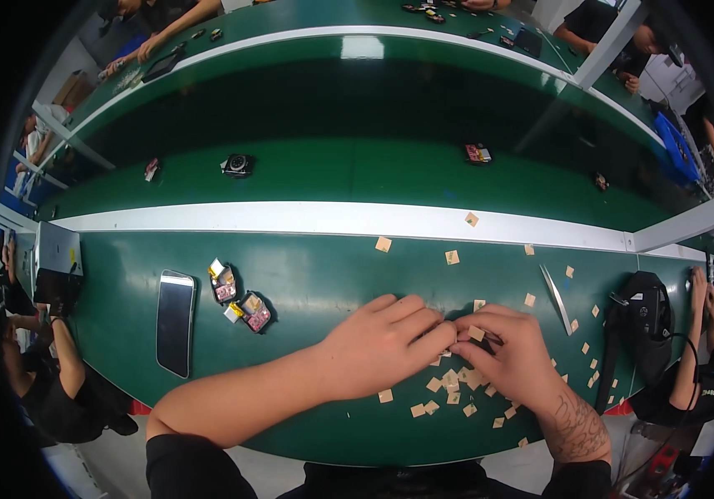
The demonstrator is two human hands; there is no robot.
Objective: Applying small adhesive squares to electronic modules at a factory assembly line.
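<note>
My left hand (399,345) and my right hand (511,353) meet fingertip to fingertip low over the green table. The fingers of both are bent and pinched together. A small tan square piece (475,333) shows at the fingers of my right hand. Whatever lies between the left fingertips is too small and covered to make out. Beneath and around the hands lies a loose heap of similar tan squares (451,380), with more scattered to the right. Silver tweezers (557,299) rest beyond my right hand.
A phone (176,324) lies at the left, beside two small opened electronic units (223,283) (254,312) with yellow tabs. At the right sits a black bag-like object (645,312). A white rail (349,216) crosses behind, before a green belt (353,175) carrying several small devices. Other people work around.
</note>
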